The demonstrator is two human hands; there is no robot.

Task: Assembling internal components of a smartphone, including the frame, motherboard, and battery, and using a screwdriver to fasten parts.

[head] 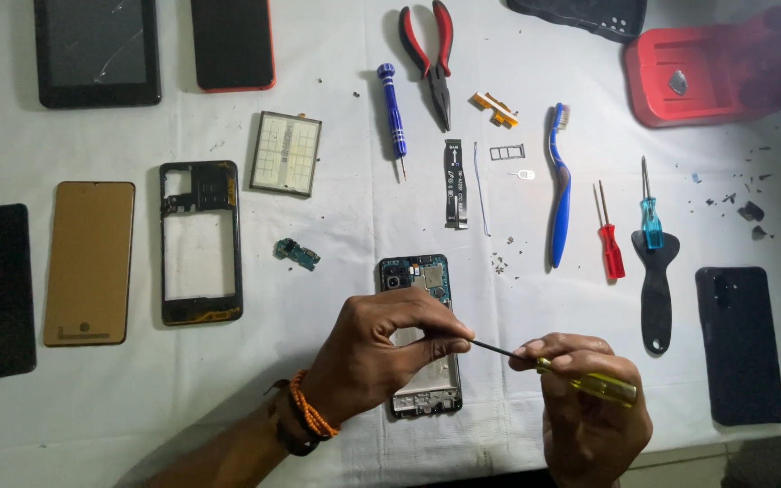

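Observation:
An opened phone body (418, 276) with its circuit board showing lies on the white cloth (345, 217) near the front edge. My left hand (381, 348) rests over its lower half, thumb and forefinger pinching the metal shaft of a yellow-handled screwdriver (594, 384). My right hand (585, 407) grips that handle, just right of the phone. The shaft runs nearly level from right to left above the phone. An orange bead bracelet circles my left wrist.
Laid out behind: a black phone frame (201, 242), tan back panel (90, 262), battery (286, 153), small green board (297, 254), blue screwdriver (393, 113), red pliers (433, 59), flex cable (455, 183), blue toothbrush (559, 185), red and light-blue screwdrivers, black pry tool (655, 289), red case (693, 77).

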